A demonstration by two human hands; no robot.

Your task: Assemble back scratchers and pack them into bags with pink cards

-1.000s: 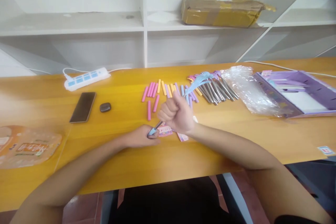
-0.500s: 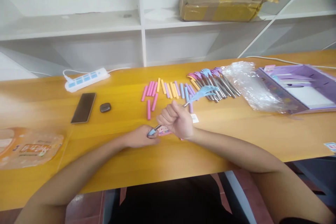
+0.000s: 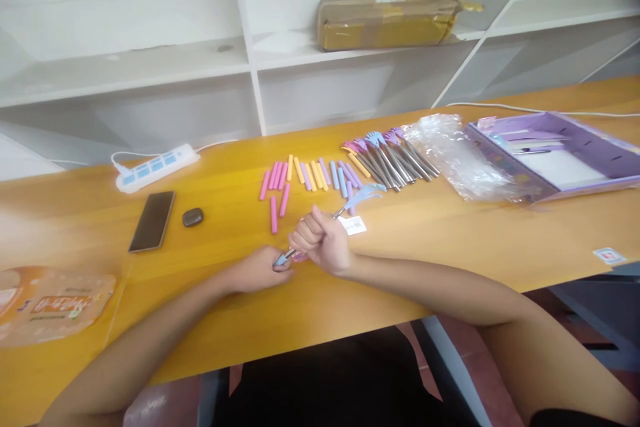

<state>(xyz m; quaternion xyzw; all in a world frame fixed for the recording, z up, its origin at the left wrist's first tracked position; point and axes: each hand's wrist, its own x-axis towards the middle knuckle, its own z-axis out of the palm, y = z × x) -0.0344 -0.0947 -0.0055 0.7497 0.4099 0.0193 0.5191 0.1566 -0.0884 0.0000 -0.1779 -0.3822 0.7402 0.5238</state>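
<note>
A back scratcher with a light blue claw head (image 3: 367,194) and a metal shaft slants across between my hands. My right hand (image 3: 324,240) is wrapped in a fist around its shaft, with the claw sticking out to the right. My left hand (image 3: 260,269) is closed around its light blue handle end (image 3: 283,258). A pink printed card (image 3: 299,256) lies partly hidden under my right hand, and a white card (image 3: 353,225) lies just beyond it. Past my hands are loose pink sleeves (image 3: 274,215), with yellow, purple and blue ones alongside.
Several more back scratchers (image 3: 395,163) lie in a pile, beside crumpled clear plastic (image 3: 465,160) and an open purple box (image 3: 543,190). To the left are a phone (image 3: 152,221), a black case (image 3: 193,217), a power strip (image 3: 157,168) and an orange package (image 3: 55,303). A taped carton (image 3: 390,21) sits on the shelf.
The camera view has shifted, so the table things sit further left in the picture. Both hands keep their hold on the back scratcher, whose claw now hangs a little lower in view.
</note>
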